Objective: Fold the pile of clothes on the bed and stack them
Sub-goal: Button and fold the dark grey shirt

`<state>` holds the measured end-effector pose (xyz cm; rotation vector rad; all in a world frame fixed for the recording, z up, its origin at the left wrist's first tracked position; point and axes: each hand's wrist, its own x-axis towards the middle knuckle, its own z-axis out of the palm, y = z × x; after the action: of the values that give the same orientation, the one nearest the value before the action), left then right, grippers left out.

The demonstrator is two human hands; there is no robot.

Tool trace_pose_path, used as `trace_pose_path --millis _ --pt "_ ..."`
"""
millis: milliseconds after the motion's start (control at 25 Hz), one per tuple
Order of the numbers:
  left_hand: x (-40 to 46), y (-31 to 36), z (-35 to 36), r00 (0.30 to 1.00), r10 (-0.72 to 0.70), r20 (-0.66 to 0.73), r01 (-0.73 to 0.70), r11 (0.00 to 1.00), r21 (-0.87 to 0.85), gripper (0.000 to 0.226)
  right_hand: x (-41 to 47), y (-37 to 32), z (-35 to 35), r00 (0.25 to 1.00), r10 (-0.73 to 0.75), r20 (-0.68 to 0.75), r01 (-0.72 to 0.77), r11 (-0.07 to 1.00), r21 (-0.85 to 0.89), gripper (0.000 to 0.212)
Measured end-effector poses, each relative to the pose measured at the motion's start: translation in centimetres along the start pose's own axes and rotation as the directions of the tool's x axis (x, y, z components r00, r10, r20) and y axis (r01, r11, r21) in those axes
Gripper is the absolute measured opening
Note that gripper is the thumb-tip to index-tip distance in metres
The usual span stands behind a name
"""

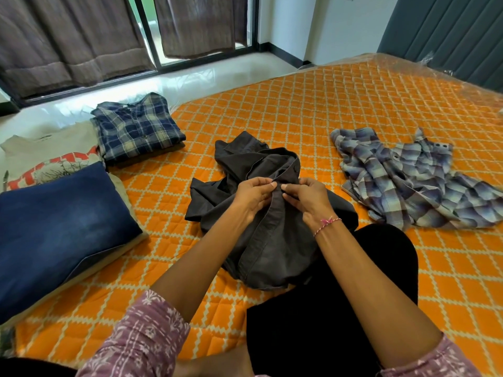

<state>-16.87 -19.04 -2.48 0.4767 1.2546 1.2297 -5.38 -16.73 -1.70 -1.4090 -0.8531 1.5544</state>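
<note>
A dark grey shirt (275, 240) lies crumpled on the orange quilted bed (313, 110) right in front of my knees. My left hand (253, 195) and my right hand (306, 198) meet at its front placket, each pinching an edge of the cloth near the collar. A blue-grey plaid shirt (413, 183) lies unfolded to the right. At the left sit a folded navy plaid shirt (138, 129), a folded beige printed T-shirt (49, 156) and folded blue jeans (60, 224).
My black-trousered leg (353, 281) is folded on the bed beneath the shirt's lower edge. Beyond the bed's far-left edge lie a white floor (190, 77), curtains and a window. A grey padded headboard (449, 28) stands at the far right.
</note>
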Motion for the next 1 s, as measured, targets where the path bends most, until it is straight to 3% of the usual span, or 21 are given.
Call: trace_pose_path --millis 160,240,360,440,520,600,680,800,880,960,1000 --pt "0.2 0.1 0.2 0.996 -0.081 0.036 0.084 0.993 -0.081 0.013 0.2 -0.3 -0.1 0.998 0.063 0.028 -0.066 0.985 0.161 0.038" --pt "0.3 -0.2 0.2 0.997 -0.025 0.073 0.03 0.997 -0.07 0.011 0.4 -0.6 -0.4 0.992 0.12 0.047 -0.127 0.97 0.207 0.037" --pt "0.3 -0.1 -0.2 0.984 0.107 0.144 -0.148 0.939 0.31 0.018 1.0 -0.7 -0.7 0.988 0.147 0.058 -0.156 0.959 0.235 0.04" --pt "0.2 -0.3 -0.8 0.97 0.034 0.241 -0.183 0.754 0.631 0.018 1.9 -1.5 -0.8 0.994 0.104 0.043 -0.111 0.965 0.237 0.041" --pt "0.0 -1.1 -1.4 0.958 -0.104 0.268 -0.144 0.633 0.76 0.012 3.2 -3.0 -0.8 0.998 0.061 0.002 -0.059 0.966 0.253 0.04" --pt "-0.2 -2.0 -1.6 0.961 -0.112 0.253 -0.088 0.742 0.664 0.007 4.4 -4.2 -1.0 0.998 0.05 -0.032 -0.041 0.971 0.237 0.039" --pt "-0.2 -2.6 -1.1 0.975 -0.035 0.22 -0.079 0.868 0.49 0.01 4.9 -4.1 -1.4 0.998 0.056 -0.037 -0.048 0.981 0.186 0.037" --pt "0.1 -3.7 0.0 0.978 0.048 0.205 -0.138 0.883 0.449 0.019 4.4 -2.8 -1.8 0.998 0.066 -0.02 -0.061 0.981 0.186 0.035" --pt "0.1 -4.4 0.8 0.976 0.133 0.173 -0.2 0.866 0.459 0.01 3.5 -2.3 -2.1 0.996 0.039 -0.078 -0.028 0.99 0.142 0.034" --pt "0.1 -4.7 1.1 0.972 0.191 0.135 -0.232 0.865 0.445 0.016 2.2 -1.6 -2.7 0.965 -0.145 -0.217 0.101 0.974 -0.201 0.029" --pt "0.0 -4.8 1.1 0.974 0.189 0.126 -0.226 0.875 0.429 0.019 1.2 -0.9 -3.2 0.941 -0.268 -0.205 0.164 0.894 -0.416 0.025"
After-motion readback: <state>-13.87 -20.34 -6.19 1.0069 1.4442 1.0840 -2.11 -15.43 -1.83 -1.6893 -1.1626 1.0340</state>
